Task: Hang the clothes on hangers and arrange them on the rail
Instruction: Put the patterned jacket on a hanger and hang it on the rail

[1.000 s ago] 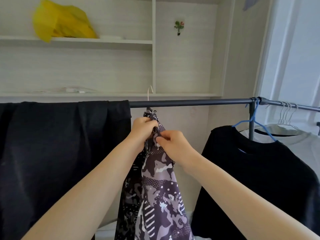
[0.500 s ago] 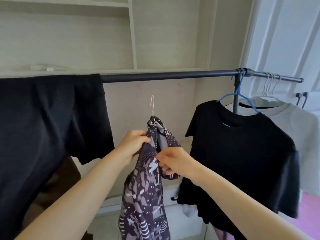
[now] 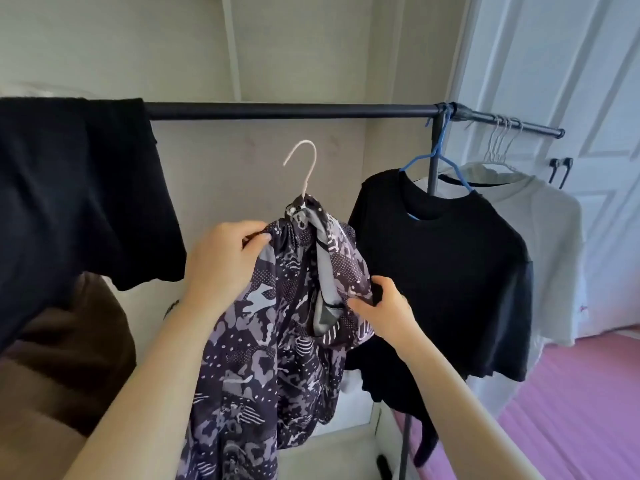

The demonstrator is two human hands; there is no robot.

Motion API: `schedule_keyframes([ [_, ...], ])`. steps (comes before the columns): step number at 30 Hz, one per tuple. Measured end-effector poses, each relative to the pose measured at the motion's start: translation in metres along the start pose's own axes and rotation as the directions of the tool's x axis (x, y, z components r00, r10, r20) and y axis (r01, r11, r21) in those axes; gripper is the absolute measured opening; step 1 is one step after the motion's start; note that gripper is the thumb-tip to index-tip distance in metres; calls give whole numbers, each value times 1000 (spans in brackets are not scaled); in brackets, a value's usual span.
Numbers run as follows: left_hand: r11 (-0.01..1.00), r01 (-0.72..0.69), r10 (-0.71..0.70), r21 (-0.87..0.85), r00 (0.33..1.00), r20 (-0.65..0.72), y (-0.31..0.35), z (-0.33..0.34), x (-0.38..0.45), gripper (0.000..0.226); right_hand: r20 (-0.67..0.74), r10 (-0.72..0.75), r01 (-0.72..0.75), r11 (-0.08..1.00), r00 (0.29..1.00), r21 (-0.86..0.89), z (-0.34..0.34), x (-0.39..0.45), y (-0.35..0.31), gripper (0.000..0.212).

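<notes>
A purple and black patterned garment (image 3: 273, 348) hangs on a white hanger (image 3: 306, 168), held below the dark rail (image 3: 294, 110) and off it. My left hand (image 3: 225, 258) grips the garment's left shoulder. My right hand (image 3: 384, 310) pinches the fabric at its right side. Only the hanger's hook shows above the collar. To the right, a black T-shirt (image 3: 446, 268) hangs on a blue hanger (image 3: 436, 157) from the rail.
A black cloth (image 3: 76, 188) is draped over the rail's left part, with a brown garment (image 3: 59, 362) below it. Past the rail's upright post (image 3: 433, 157) hangs a white T-shirt (image 3: 550, 244) and several empty white hangers (image 3: 502, 143). A white door (image 3: 571, 64) stands at right.
The patterned garment and its hanger have come down from the rail to well below it. My right hand slid lower along the fabric. My view tilted downward.
</notes>
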State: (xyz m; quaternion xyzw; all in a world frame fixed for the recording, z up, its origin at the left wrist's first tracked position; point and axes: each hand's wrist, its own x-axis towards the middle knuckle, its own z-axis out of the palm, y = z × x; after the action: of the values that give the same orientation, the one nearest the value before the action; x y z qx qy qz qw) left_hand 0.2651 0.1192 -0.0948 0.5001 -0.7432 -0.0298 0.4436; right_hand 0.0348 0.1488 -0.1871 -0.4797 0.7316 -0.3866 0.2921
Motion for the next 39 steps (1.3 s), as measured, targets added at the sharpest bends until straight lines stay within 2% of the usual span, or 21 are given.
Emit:
schedule_keyframes([
  [3,995,3,7,95,995,-98,6,4,-15,22,-53,-6,1,996,999,-84,-1,-13,6,12],
  [5,995,-8,23,95,986,-164,4,9,-28,23,-104,29,-35,998,994,-55,-12,-24,6,26],
  [7,997,-51,62,65,981,-184,1,12,-41,23,-96,113,-96,982,989,165,-29,-39,-5,21],
  [9,996,-71,82,59,977,-199,0,11,-51,23,-111,93,-50,939,989,341,-49,-52,-20,15],
  [11,996,-86,92,40,976,-196,0,9,-57,26,-167,-17,81,918,986,388,-67,-64,-35,22],
  [12,996,-92,94,18,978,-188,1,9,-59,29,-199,-83,152,919,976,364,-75,-65,-40,28],
  [14,995,-101,95,-27,978,-184,-1,7,-62,31,-257,-217,282,927,942,249,-86,-66,-54,27],
  [16,991,-125,114,-46,973,-200,-4,6,-63,27,-361,-357,419,901,862,109,-94,-60,-70,22],
  [18,986,-155,138,-68,970,-202,-2,5,-66,27,-471,-443,521,852,763,42,-99,-47,-93,24],
  [20,976,-187,163,-107,966,-202,4,5,-69,28,-481,-491,571,820,727,26,-100,-28,-116,23],
  [21,972,-195,167,-132,966,-198,8,5,-71,28,-427,-520,592,805,739,44,-98,-18,-125,20],
  [22,968,-192,160,-159,968,-192,10,5,-72,28,-316,-541,581,813,780,41,-96,-8,-132,17],
  [23,966,-178,143,-189,972,-187,11,5,-73,28,-150,-549,554,832,822,-10,-95,1,-135,23],
  [25,959,-136,90,-250,978,-187,11,4,-75,25,165,-474,501,837,865,-219,-95,11,-129,56],
  [26,956,-120,69,-266,979,-194,10,3,-76,23,236,-417,472,838,878,-276,-96,7,-122,65],
  [27,956,-110,52,-272,976,-211,9,1,-77,22,231,-381,436,856,895,-279,-99,-1,-115,64],
  [28,956,-97,32,-278,972,-231,7,0,-79,22,155,-396,424,872,905,-246,-102,-11,-105,55],
  [31,948,-52,-39,-314,961,-274,4,-1,-82,23,-233,-452,408,887,861,-215,-111,-49,-64,24],
  [33,943,-31,-67,-331,957,-281,3,1,-81,24,-318,-358,312,931,878,-187,-105,-71,-37,29],
  [36,939,-21,-76,-343,961,-267,5,2,-77,26,-291,-242,218,969,926,-113,-83,-71,-9,44],
  [39,930,-28,-74,-366,962,-262,10,3,-78,24,-328,-102,89,994,939,-55,-73,-65,3,66],
])
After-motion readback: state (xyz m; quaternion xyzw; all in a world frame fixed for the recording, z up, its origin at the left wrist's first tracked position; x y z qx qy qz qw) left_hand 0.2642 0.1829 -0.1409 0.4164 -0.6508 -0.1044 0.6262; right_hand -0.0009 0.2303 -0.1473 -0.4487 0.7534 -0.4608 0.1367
